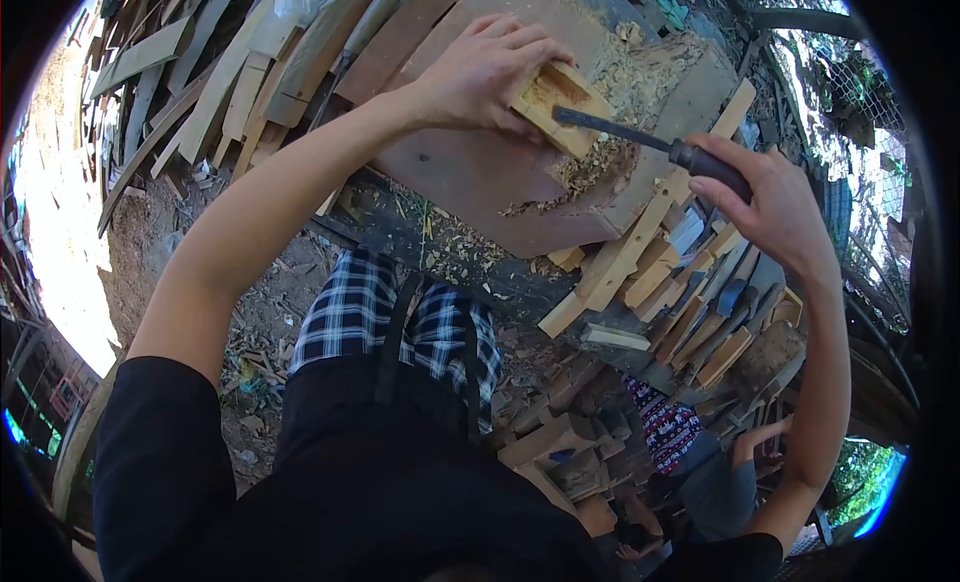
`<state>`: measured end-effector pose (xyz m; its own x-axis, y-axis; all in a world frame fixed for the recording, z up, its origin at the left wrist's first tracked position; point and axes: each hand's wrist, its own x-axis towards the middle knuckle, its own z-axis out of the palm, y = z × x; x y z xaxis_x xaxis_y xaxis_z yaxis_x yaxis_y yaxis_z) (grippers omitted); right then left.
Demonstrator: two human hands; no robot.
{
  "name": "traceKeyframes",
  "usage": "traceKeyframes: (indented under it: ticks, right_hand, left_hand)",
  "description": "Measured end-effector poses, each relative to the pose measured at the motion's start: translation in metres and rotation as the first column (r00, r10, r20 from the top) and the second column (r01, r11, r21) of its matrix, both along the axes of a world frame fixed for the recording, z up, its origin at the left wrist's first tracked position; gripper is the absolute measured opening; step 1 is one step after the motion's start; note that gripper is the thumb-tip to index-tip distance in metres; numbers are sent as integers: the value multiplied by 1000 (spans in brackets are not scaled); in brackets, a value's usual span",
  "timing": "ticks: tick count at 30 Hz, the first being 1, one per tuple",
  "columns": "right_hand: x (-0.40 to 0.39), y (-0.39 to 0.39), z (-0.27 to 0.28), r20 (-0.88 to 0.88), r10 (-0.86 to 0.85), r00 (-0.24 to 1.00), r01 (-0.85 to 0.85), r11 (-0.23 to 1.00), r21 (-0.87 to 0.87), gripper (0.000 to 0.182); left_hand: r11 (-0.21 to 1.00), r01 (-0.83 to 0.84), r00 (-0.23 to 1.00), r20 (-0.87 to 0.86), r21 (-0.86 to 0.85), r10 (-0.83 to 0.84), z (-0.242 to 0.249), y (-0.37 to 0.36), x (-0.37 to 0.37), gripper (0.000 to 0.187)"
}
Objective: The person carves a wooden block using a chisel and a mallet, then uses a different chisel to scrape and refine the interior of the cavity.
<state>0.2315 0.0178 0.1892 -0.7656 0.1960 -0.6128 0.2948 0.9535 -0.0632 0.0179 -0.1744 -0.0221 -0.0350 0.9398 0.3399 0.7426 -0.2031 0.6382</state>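
A small hollowed wooden block (572, 132) is held tilted above the work board by my left hand (490, 72), whose fingers wrap its far side. My right hand (775, 207) grips the dark handle of a chisel (625, 132). The flat metal blade points left, and its tip lies over the near wall of the block. Pale wood shavings (650, 82) are heaped beside and under the block on the board (460, 187).
Wood strips (235, 72) are stacked at the upper left. Several chisels and wooden pieces (720, 302) lie right of the board. Another person (705, 472) is at the lower right, near stacked wood blocks (560, 447).
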Motion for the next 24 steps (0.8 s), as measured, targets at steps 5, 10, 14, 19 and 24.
traceKeyframes:
  ticks: [5,10,14,19,24]
  right_hand:
    - [44,-47,-71,-100,-499,861,440,829,-345,51]
    - [22,-36,-24,17,-414,910,413,906,-94,52]
    - [13,-20,2,74,-236,969,238,971,-19,50]
    - [34,-36,-64,22,-428,903,415,861,-294,51]
    - [42,-49,-67,-102,-525,845,466,817,-339,53]
  left_hand:
    - [999,-41,999,4,22,41,1,1,-1,82]
    - [1000,28,999,-31,15,-27,0,3,-6,83]
    - [999,38,999,-5,0,-38,-1,0,-1,83]
    - [999,-14,1000,-16,33,15,-2,5,-3,81]
    - [1000,31,999,-7,2,-31,0,0,-4,83]
